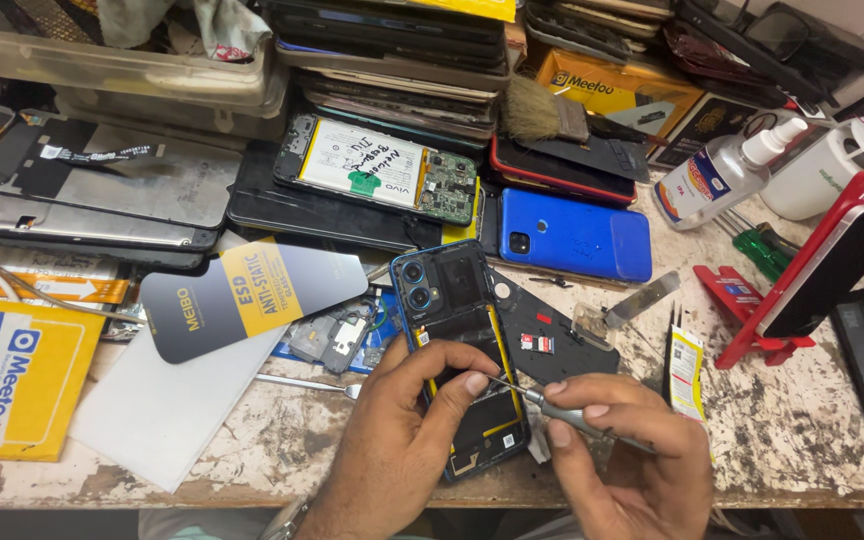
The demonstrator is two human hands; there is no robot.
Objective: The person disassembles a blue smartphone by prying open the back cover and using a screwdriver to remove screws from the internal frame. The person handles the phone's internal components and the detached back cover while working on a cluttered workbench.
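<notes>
An opened phone frame (pixel 462 350) with a blue rim and twin camera rings is laid near the front edge of a worn, paint-flecked workbench (pixel 802 440); its lower half is partly hidden behind the left hand (pixel 402 440), whose fingers are curled around the frame's edge, the thumb pressed on its inner face. A thin metal screwdriver (pixel 562 408) is pinched between thumb and fingertips of the right hand (pixel 632 460), its tip set inside the frame; the exact spot touched by the tip cannot be made out. Both wrists are cut off by the bottom edge. Just right of the frame a black inner cover plate (pixel 552 345) is seen, and behind it a blue phone back (pixel 577 235). To the left, a dark curved card with a yellow band (pixel 252 295) is laid over a white sheet (pixel 162 410), with a yellow packet bearing a blue label (pixel 12 390) at the far left, partly cropped. A clear bottle with a white spray cap (pixel 717 180) lies tilted at the right, near a red stand (pixel 812 270) holding a dark slab. A brush (pixel 542 112) rests on stacked phones at the back, whose details are hard to tell apart.
</notes>
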